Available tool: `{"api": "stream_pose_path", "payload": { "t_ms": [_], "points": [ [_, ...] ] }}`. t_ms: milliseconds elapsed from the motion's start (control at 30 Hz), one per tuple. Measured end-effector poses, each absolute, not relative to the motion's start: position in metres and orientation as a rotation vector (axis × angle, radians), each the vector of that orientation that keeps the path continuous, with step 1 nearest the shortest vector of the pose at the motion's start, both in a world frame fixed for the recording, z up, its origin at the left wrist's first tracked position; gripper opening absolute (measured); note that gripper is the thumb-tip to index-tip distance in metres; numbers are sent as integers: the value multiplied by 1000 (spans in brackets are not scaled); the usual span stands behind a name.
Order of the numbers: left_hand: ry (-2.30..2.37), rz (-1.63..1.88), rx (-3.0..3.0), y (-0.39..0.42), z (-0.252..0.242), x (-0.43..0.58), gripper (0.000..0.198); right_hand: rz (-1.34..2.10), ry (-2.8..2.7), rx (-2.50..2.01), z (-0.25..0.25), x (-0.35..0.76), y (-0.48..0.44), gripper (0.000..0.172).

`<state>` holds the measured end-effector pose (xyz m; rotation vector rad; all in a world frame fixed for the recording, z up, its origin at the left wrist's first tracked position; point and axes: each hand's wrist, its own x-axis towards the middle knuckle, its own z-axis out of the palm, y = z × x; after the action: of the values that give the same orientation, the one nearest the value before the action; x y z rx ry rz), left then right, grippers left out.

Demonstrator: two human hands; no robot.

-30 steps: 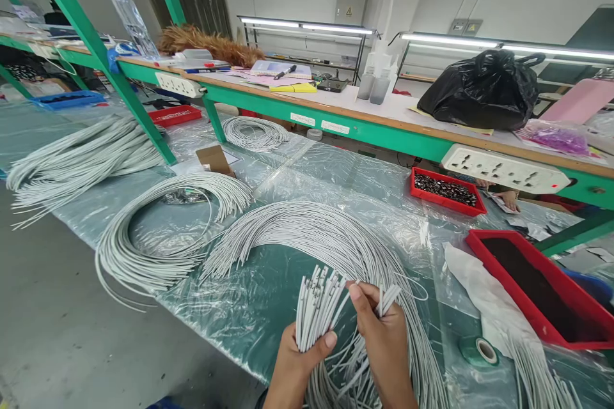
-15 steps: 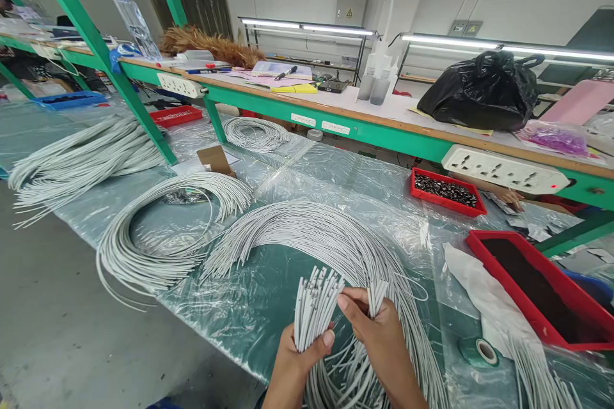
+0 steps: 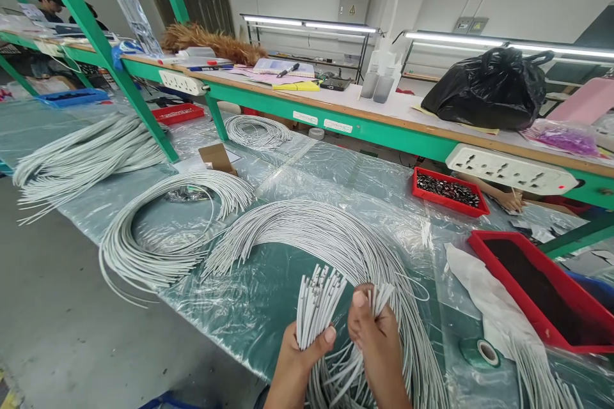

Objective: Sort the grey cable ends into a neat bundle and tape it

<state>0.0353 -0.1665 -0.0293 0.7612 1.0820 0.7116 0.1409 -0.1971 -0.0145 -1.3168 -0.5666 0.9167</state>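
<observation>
My left hand (image 3: 304, 351) is closed around a thick bundle of white cables (image 3: 317, 307), their cut ends pointing up. Just to its right, my right hand (image 3: 377, 332) is closed too, holding a smaller bunch of white cables (image 3: 381, 297) with thumb and forefinger raised near their ends. Below and behind both hands, a large curved hank of white cables (image 3: 326, 223) lies on the plastic-covered table (image 3: 249, 326). The lower lengths of the held cables merge with this hank, so I cannot trace them apart.
Left lie more cable coils (image 3: 144, 236). At right are a red tray of small metal parts (image 3: 448, 192), a red tray with dark contents (image 3: 527, 287) and a green tape roll (image 3: 482, 353). A green-framed shelf (image 3: 326, 112) crosses behind; another person's hand (image 3: 511, 200) shows beneath it.
My right hand has drawn slightly away from the left bundle, its thumb and forefinger now pinched upright beside the small bunch. The left hand still grips its bundle. The other person's arm shows more.
</observation>
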Motion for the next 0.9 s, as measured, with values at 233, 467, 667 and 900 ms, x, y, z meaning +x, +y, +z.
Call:
{"api": "stream_pose_path", "payload": {
  "t_ms": [233,467,667,900],
  "points": [
    [1079,752,766,-166,-28,37,35,903,-545,-1443,-2,138,-195,41],
    [1113,755,800,-162,-26,32,32,733,-279,-1286,-23,149,-193,44],
    [1044,727,848,-161,-28,32,29,767,-211,-1170,-23,161,-195,43],
    [1033,692,818,-163,-23,35,30,920,-515,-1270,-7,150,-193,36]
  ]
}}
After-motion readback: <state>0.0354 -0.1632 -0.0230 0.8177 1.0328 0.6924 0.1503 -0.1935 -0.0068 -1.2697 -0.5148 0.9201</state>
